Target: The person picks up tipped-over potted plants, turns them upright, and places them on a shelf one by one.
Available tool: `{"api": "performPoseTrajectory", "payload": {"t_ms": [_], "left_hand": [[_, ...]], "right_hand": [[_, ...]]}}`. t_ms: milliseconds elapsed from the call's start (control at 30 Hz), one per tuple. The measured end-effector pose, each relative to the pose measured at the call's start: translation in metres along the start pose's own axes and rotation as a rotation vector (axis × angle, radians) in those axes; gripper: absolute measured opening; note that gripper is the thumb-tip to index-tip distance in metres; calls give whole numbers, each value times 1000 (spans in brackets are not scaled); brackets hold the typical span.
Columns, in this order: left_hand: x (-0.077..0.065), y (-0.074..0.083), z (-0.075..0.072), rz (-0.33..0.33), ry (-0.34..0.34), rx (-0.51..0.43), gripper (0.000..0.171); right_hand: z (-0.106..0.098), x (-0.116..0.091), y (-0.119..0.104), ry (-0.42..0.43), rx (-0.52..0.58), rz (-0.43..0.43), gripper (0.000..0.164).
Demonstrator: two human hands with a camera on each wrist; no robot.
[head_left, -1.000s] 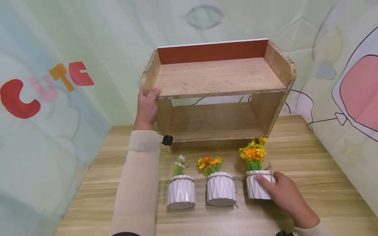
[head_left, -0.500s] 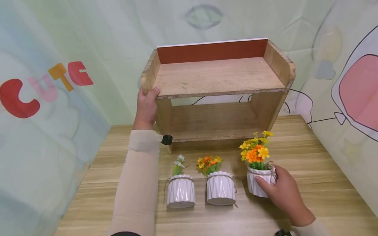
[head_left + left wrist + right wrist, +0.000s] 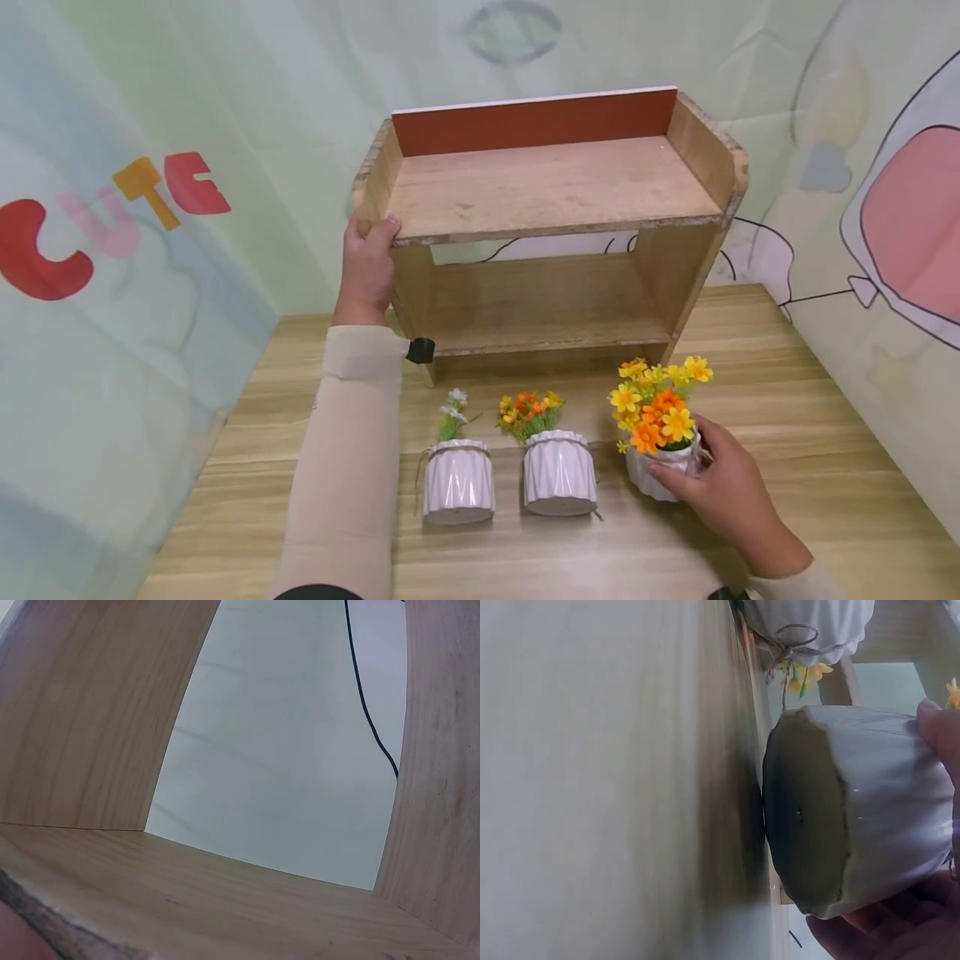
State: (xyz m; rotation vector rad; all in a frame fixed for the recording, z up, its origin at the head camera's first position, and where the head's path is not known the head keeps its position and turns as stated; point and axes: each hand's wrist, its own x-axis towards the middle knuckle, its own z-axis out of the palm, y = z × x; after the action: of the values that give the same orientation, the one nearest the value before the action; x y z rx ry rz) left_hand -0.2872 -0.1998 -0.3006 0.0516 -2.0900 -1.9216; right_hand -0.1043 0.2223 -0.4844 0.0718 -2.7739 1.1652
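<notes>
In the head view, a two-tier wooden shelf (image 3: 547,187) stands at the back of the table. My left hand (image 3: 367,271) grips its left side, with the thumb over the front corner of the upper board. The left wrist view looks into the shelf's lower compartment (image 3: 247,874). My right hand (image 3: 735,500) holds a white fluted pot (image 3: 647,475) of yellow and orange artificial flowers (image 3: 660,408), fingers and thumb around its side. From the right wrist, this pot (image 3: 889,810) is tilted, its base showing close to the tabletop.
Two more white pots lie on their sides, bases facing me: one with white flowers (image 3: 459,483), another with orange and yellow flowers (image 3: 559,475). The wood-grain table (image 3: 300,467) meets printed fabric walls (image 3: 150,333) at the left, back and right.
The right hand has tipped its pot more upright; the flowers have swung towards me and the pot's mouth faces up more. The left hand stays on the shelf. The head view has shifted slightly.
</notes>
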Motion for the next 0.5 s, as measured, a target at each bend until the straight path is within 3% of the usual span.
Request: {"api": "performPoseTrajectory", "payload": {"t_ms": [233, 500], "left_hand": [[0, -1, -2, 18, 23, -14, 69], [0, 0, 2, 7, 18, -40, 73]], "right_hand": [[0, -3, 2, -8, 17, -34, 94], [5, -1, 8, 7, -33, -108, 72]]}}
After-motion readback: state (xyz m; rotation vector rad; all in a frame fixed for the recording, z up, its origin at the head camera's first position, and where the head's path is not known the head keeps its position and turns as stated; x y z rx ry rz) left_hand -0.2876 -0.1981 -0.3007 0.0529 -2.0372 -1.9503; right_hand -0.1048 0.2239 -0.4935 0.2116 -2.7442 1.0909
